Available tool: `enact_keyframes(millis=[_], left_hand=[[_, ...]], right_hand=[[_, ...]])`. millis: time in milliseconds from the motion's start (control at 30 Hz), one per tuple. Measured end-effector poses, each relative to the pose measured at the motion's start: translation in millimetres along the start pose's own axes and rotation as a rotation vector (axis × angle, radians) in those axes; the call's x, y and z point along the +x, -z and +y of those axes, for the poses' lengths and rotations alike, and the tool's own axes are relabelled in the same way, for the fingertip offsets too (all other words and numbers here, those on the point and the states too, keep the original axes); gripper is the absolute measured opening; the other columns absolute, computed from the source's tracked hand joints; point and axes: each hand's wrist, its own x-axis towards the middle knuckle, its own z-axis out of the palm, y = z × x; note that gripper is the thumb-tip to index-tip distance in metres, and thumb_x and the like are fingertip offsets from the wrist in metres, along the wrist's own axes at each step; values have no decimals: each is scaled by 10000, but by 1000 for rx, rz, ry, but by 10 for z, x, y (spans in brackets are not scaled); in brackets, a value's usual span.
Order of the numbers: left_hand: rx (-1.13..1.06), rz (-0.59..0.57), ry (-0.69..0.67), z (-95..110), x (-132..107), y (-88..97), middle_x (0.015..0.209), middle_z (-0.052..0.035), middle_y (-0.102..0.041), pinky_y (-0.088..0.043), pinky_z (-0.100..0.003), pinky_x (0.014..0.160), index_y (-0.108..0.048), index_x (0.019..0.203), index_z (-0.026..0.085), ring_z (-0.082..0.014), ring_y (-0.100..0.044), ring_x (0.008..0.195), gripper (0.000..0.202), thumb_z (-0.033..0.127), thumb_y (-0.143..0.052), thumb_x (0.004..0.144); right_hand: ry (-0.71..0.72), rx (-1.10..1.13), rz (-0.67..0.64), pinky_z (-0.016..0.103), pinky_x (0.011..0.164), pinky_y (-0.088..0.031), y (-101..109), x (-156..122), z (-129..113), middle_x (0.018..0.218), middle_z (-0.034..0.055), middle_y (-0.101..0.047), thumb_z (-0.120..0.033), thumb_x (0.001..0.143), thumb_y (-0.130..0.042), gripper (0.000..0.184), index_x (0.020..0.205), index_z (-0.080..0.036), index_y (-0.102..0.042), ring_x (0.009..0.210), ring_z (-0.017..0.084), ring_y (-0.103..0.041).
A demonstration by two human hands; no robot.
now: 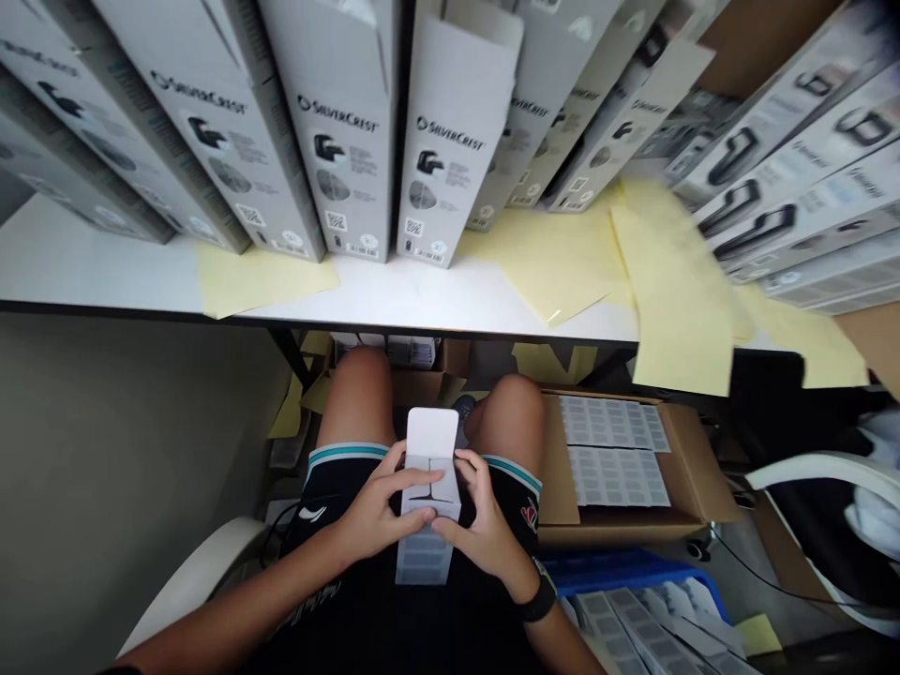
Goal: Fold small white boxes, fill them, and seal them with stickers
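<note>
A small white-and-grey carton [426, 553] stands between my thighs, one end toward me and its white lid flap [431, 433] raised. Its two smaller side flaps are folded inward over the opening. My left hand [390, 502] grips the carton from the left, with the index finger lying across the folded flaps and the thumb on the near edge. On the other side, my right hand [485, 525] holds the carton's right edge with thumb and curled fingers. What is inside the carton is hidden.
Tall grey SilverCrest boxes [352, 141] line the white table [380, 295] ahead, with yellow sheets [682, 309] among them, some overhanging its edge. An open cardboard box [685, 459] of small cartons sits at right. Below it is a blue crate [633, 567] of cartons. A chair [830, 469] stands far right.
</note>
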Motion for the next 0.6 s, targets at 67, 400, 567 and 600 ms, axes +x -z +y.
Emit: enact_keyframes(millis=[67, 400, 567, 600], left_hand=[[7, -21, 2, 3, -7, -4, 1394, -93, -468, -464, -421, 1113, -683, 1284, 316, -271, -536, 1292, 399, 321, -700, 886], [35, -105, -55, -18, 35, 23, 1362, -108, -499, -512, -426, 1055, -701, 1255, 306, -294, -563, 1250, 376, 351, -690, 881], [71, -111, -26, -89, -32, 31, 1452, -104, -446, -450, -435, 1124, -562, 1374, 306, -303, -500, 1340, 458, 325, -637, 922], [63, -87, -21, -116, -58, 14, 1489, -113, -415, -433, -447, 1138, -487, 1415, 302, -307, -473, 1372, 505, 312, -627, 929]], right_hand=[[41, 152, 38, 408, 1034, -484, 79, 109, -6, 1343, 152, -560, -613, 875, -608, 888, 1532, -228, -151, 1212, 251, -596], [-110, 154, -210, 287, 803, -504, 257, 811, -487, 870, 66, -686, -694, 934, -427, 637, 912, -137, -733, 826, 168, -629], [97, -65, -369, 303, 951, -510, 341, 707, -636, 1148, 80, -666, -496, 917, -600, 410, 1156, -190, -735, 1063, 181, -637], [114, -113, -349, 304, 952, -515, 354, 668, -642, 1170, 82, -665, -457, 908, -629, 393, 1187, -198, -724, 1074, 180, -637]])
